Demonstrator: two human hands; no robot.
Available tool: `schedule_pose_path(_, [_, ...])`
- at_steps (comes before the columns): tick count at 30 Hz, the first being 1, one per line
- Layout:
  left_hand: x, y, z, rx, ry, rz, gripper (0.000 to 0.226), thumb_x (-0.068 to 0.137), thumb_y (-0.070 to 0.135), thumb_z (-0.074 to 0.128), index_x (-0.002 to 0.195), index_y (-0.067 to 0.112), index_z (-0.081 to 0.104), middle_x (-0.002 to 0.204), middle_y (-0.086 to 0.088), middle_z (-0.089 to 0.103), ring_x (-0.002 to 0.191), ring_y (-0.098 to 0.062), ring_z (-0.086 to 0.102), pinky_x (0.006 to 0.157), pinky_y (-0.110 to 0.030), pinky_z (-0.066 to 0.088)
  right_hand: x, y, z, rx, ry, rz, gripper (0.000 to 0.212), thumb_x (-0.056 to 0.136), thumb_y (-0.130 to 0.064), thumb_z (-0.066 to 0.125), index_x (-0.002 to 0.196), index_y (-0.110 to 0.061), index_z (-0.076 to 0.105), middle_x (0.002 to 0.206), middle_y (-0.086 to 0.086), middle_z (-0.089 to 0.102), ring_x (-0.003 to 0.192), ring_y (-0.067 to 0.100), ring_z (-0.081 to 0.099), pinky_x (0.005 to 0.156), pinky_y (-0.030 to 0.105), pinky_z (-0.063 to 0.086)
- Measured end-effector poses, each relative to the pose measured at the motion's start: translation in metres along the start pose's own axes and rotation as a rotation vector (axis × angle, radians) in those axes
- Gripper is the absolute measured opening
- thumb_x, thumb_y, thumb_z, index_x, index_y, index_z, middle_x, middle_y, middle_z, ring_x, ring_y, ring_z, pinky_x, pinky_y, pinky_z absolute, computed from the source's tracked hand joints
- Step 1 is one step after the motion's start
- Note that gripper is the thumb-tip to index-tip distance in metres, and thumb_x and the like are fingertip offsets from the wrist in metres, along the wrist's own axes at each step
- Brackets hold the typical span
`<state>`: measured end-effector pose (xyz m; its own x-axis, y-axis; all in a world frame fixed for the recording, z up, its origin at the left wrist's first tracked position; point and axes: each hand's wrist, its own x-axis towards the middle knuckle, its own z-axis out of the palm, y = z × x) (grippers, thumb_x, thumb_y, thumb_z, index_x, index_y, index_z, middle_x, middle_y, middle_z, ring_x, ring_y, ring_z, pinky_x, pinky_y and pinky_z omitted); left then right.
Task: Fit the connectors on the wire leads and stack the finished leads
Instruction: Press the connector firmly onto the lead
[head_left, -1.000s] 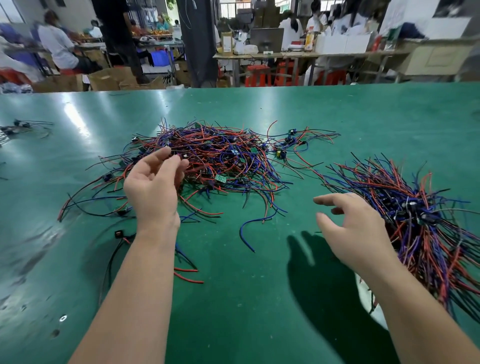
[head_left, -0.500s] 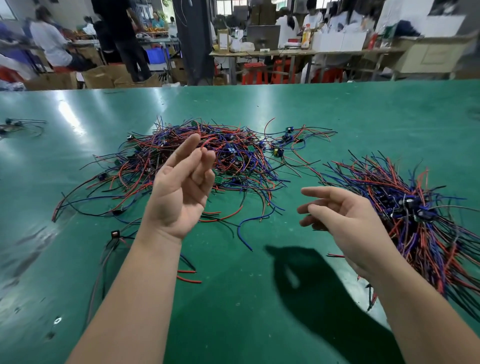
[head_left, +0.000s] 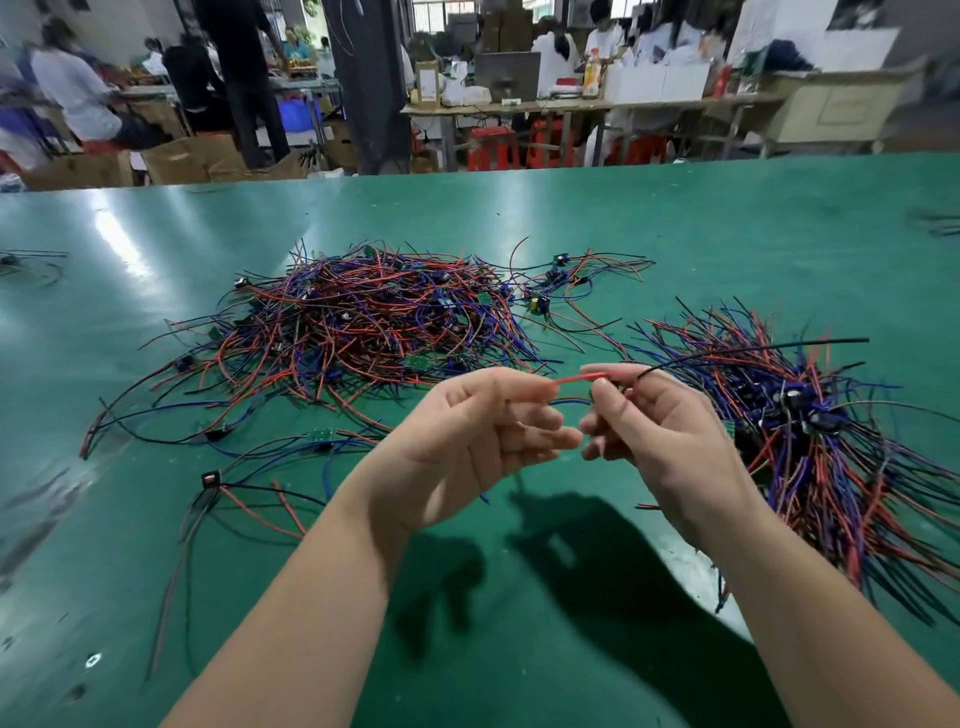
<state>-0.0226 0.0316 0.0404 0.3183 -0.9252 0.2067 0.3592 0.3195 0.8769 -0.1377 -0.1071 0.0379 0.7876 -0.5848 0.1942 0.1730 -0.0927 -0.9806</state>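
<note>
My left hand (head_left: 467, 441) and my right hand (head_left: 660, 431) meet above the green table (head_left: 675, 223), fingertips almost touching. Between them runs a wire lead (head_left: 576, 380) with red and blue strands; each hand pinches it with curled fingers. A black strand (head_left: 753, 351) of that lead springs out to the right from my right hand. A loose tangle of red, blue and black leads (head_left: 363, 317) lies beyond my left hand. A denser stacked pile of leads (head_left: 810, 436) lies to the right of my right hand. Any connector in my fingers is hidden.
A few stray leads with small black parts (head_left: 210, 478) lie on the table at the near left. More stray wires (head_left: 31, 262) sit at the far left edge. Beyond the table's far edge are people, cardboard boxes (head_left: 176, 158) and workbenches (head_left: 519, 109).
Both hands have come together at the middle. One second ago my left hand reached into the tangle and my right hand hovered open; now both pinch one lead between them.
</note>
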Motion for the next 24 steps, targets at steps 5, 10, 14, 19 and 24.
schedule_pose_path(5, [0.009, 0.009, -0.003, -0.095, 0.537, -0.03, 0.046, 0.083, 0.054, 0.058, 0.057, 0.017, 0.067, 0.039, 0.008, 0.033, 0.029, -0.002, 0.028, 0.036, -0.016, 0.031, 0.002, -0.006, 0.0, 0.238, 0.12, 0.037, 0.025, 0.096, -0.024, 0.049, 0.099, -0.025, 0.074, 0.063, -0.002, 0.058, 0.053, 0.011, 0.049, 0.052, 0.018, 0.042])
schedule_pose_path(10, [0.002, 0.026, -0.031, -0.341, 0.834, -0.019, 0.033, 0.094, 0.03, 0.049, 0.063, 0.019, 0.053, 0.042, 0.009, 0.026, 0.029, -0.003, 0.021, 0.034, -0.013, 0.022, 0.005, -0.014, -0.01, 0.441, 0.103, 0.04, 0.026, 0.081, -0.031, 0.054, 0.089, -0.024, 0.078, 0.089, -0.011, 0.07, 0.056, 0.005, 0.046, 0.055, 0.015, 0.041])
schedule_pose_path(14, [-0.001, 0.029, -0.044, -0.243, 0.95, -0.067, 0.027, 0.094, 0.031, 0.047, 0.069, 0.021, 0.052, 0.048, 0.009, 0.027, 0.032, -0.005, 0.02, 0.037, -0.013, 0.021, 0.004, -0.019, -0.018, 0.471, 0.004, 0.091, 0.023, 0.078, -0.021, 0.056, 0.093, -0.017, 0.072, 0.073, -0.001, 0.068, 0.055, 0.005, 0.054, 0.051, 0.013, 0.043])
schedule_pose_path(19, [0.001, 0.024, -0.023, 0.157, 0.68, -0.228, 0.032, 0.084, 0.046, 0.057, 0.072, 0.021, 0.073, 0.058, 0.009, 0.058, 0.043, -0.004, 0.048, 0.041, -0.014, 0.039, -0.003, -0.021, -0.014, 0.401, -0.197, 0.229, 0.009, 0.067, -0.016, 0.063, 0.066, -0.019, 0.072, 0.077, 0.01, 0.073, 0.051, 0.004, 0.058, 0.047, 0.01, 0.044])
schedule_pose_path(24, [0.002, 0.001, 0.008, 0.418, 0.239, -0.244, 0.028, 0.067, 0.041, 0.07, 0.084, 0.019, 0.076, 0.079, 0.0, 0.074, 0.063, -0.014, 0.071, 0.053, -0.018, 0.052, -0.004, -0.012, -0.004, 0.317, -0.153, 0.245, 0.012, 0.06, -0.012, 0.07, 0.07, -0.01, 0.077, 0.065, 0.006, 0.069, 0.051, 0.008, 0.058, 0.052, 0.014, 0.048])
